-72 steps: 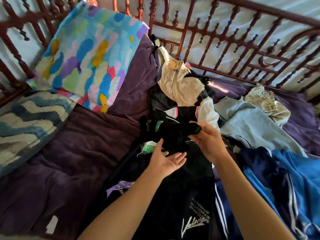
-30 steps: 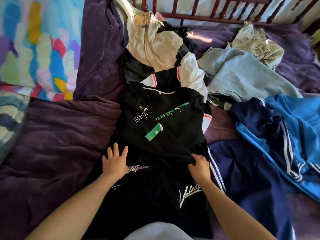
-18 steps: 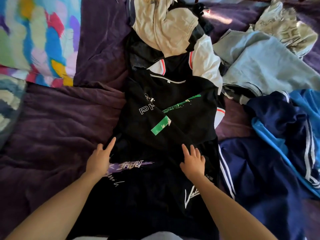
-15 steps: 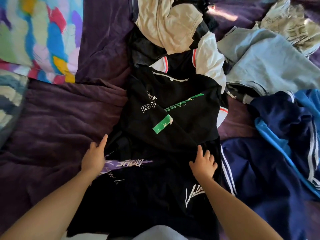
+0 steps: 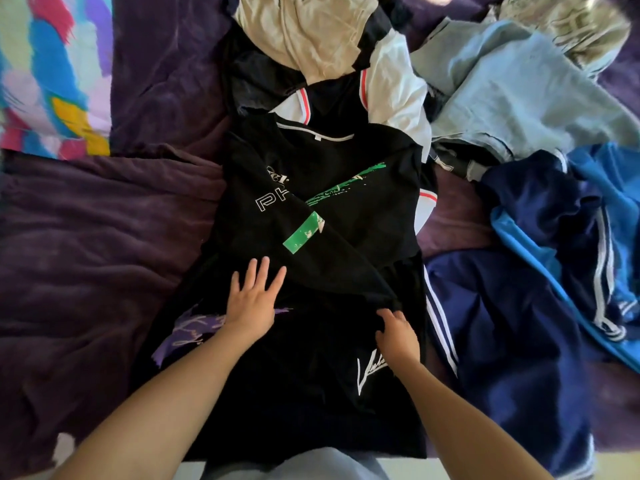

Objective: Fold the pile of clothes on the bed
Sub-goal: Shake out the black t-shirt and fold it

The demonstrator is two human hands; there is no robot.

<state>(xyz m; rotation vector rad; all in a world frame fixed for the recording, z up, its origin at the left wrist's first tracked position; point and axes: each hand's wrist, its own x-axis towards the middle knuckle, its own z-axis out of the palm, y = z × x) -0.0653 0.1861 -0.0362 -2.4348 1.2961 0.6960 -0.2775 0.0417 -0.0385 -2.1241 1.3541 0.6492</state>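
At the far left edge lies a pillow with bright painted patches of blue, pink and yellow (image 5: 45, 74). Beside and below it, a wide stretch of the dark purple plush blanket (image 5: 86, 254) shows bare as far as the left edge of the black long-sleeved shirt with white letters and green print (image 5: 329, 202). This shirt lies flat in the middle of the bed, with its collar away from the person. The left hand (image 5: 254, 299) rests on its lower part, palm down, fingers straight and spread. The right hand (image 5: 398, 336) is near the shirt's right edge, its fingers curled into the black cloth and pinching a fold of it. Above the collar, a crumpled beige garment (image 5: 311, 32) and a white garment with red trim (image 5: 398, 88) touch the shirt. On the right the room is narrow: a navy garment with white stripes (image 5: 502, 323) lies against the shirt's right edge, a light blue-grey garment (image 5: 512, 95) lies above it, and a bright blue jacket (image 5: 616, 202) reaches the right edge of the view.
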